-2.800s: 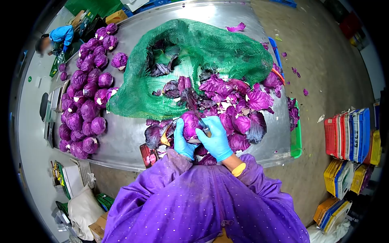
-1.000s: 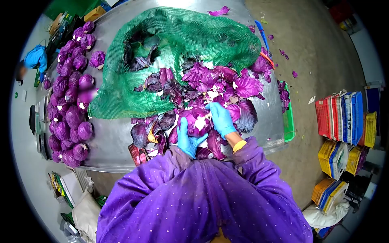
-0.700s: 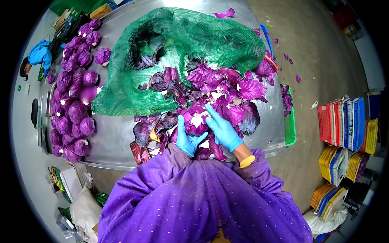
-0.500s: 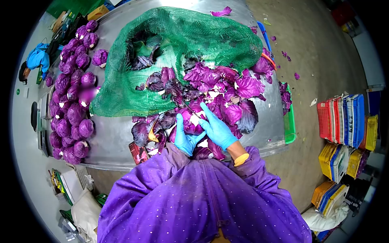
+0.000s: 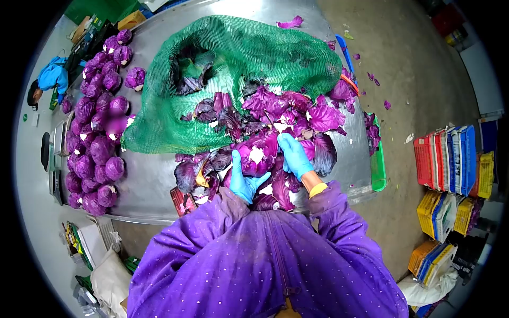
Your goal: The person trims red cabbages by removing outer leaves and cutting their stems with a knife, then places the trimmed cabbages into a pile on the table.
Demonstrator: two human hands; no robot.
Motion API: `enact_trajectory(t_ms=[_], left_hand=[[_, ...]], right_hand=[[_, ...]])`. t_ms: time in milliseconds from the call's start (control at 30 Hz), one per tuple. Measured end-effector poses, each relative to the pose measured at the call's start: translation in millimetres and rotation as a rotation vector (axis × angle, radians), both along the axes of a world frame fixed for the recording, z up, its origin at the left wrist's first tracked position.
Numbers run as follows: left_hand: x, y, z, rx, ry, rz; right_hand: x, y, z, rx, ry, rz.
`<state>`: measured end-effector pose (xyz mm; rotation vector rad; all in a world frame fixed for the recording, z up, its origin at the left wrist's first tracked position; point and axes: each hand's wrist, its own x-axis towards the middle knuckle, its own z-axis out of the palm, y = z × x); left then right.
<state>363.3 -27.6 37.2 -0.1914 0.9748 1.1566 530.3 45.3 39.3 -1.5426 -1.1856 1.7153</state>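
"Head view: where's the cabbage (image 5: pixel 257 156)?"

"Cupped in the left hand (image 5: pixel 243 181), near the table's (image 5: pixel 151 183) front edge. The right hand (image 5: pixel 295 155) curls beside it, around what I can't tell."

"Anything in the way?"

"Loose leaves (image 5: pixel 324 117) crowd it; the green net bag (image 5: pixel 175 119) sprawls beyond."
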Motion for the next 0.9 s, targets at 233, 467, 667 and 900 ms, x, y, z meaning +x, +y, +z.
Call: enact_trajectory(t_ms=[233,467,667,900], left_hand=[[-28,-4,33,-0.125,0.433,-0.261],[-39,-13,-3,0.165,0.810,-0.081],[-41,-16,-7,0.214,0.720,-0.031],[-59,-18,-17,0.292,0.730,-0.199]], right_hand=[[-10,-29,15,0.406,-0.184,0.089],[-28,-46,12,0.553,-0.132,0.026],[7,-18,-2,-0.071,-0.015,-0.178],[21,-14,-2,-0.204,0.088,-0.367]])
